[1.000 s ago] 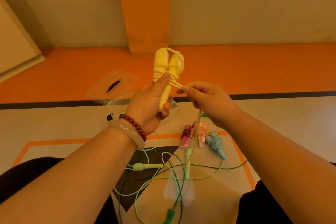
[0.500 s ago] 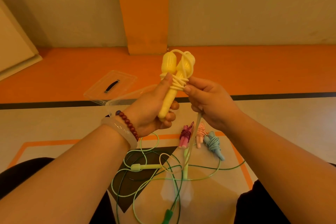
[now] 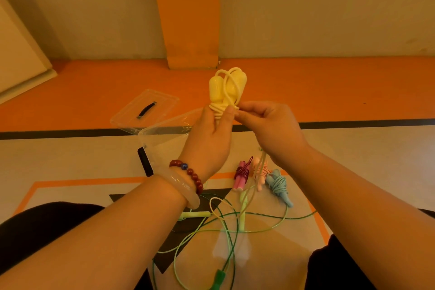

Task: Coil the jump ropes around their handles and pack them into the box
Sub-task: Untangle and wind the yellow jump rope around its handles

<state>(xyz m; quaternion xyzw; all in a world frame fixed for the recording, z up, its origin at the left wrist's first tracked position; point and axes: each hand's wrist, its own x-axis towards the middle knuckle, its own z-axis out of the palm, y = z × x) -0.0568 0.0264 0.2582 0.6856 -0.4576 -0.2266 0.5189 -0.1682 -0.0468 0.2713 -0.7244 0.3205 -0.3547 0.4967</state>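
Note:
My left hand (image 3: 209, 141) grips the two yellow handles (image 3: 221, 89) upright in front of me, thumb pressed over the turns of yellow cord wound around them. My right hand (image 3: 270, 127) pinches that cord right beside the handles; its free length hangs down to the floor (image 3: 253, 186). Behind my left hand stands the clear plastic box (image 3: 164, 139). On the floor lie three coiled ropes: pink-and-maroon (image 3: 242, 175), peach (image 3: 260, 172) and light blue (image 3: 279, 186).
The clear lid (image 3: 146, 108) with a black handle lies on the orange floor behind the box. Loose light-green (image 3: 242, 219) and dark-green (image 3: 217, 279) ropes sprawl tangled on the floor between my knees. A wall and an orange pillar stand ahead.
Both hands rose and shifted right with the yellow handles. My right hand brought the cord in close against the handles, adding to the wound turns.

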